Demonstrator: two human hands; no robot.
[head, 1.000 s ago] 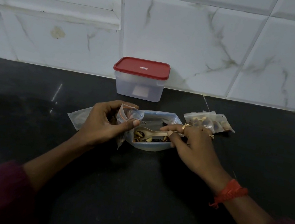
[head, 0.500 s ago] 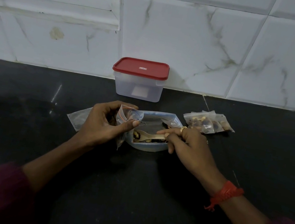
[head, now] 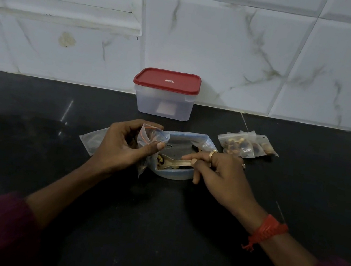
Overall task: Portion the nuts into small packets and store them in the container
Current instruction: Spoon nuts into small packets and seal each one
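My left hand (head: 124, 145) pinches a small clear zip packet (head: 151, 139) open at its mouth, just left of a large blue-tinted bag of nuts (head: 184, 151) lying on the black counter. My right hand (head: 216, 172) grips the handle of a pale spoon (head: 173, 162) whose bowl, loaded with nuts, sits inside the large bag close to the packet. Several filled nut packets (head: 247, 144) lie to the right. A clear container with a red lid (head: 165, 94) stands shut by the wall.
An empty clear packet (head: 92, 139) lies flat behind my left hand. The white marble-tile wall (head: 230, 49) and a window ledge (head: 59, 4) bound the back of the black counter (head: 155, 222).
My right hand has slid left, carrying the spoon bowl toward the packet held in my left hand. My left hand has stayed where it was.
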